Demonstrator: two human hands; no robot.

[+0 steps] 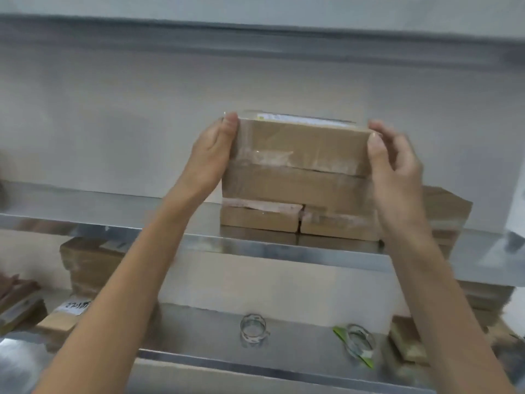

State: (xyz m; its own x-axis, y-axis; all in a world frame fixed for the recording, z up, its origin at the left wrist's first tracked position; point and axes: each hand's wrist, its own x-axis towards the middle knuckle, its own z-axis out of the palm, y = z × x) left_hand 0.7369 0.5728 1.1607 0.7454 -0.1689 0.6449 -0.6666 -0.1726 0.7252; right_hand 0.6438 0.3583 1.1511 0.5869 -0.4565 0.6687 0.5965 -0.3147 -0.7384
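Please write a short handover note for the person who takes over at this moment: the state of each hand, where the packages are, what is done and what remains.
Left hand: grips the left end of the top package.
Right hand: grips its right end.
Top package: brown, wrapped in clear film, sitting on or just above the stack on the metal shelf; I cannot tell if its weight is down.
Done: the stack has two layers of packages below it.
Left: probably square the package, then let go.
Two tape rolls lie on the counter below, with more packages at both sides.
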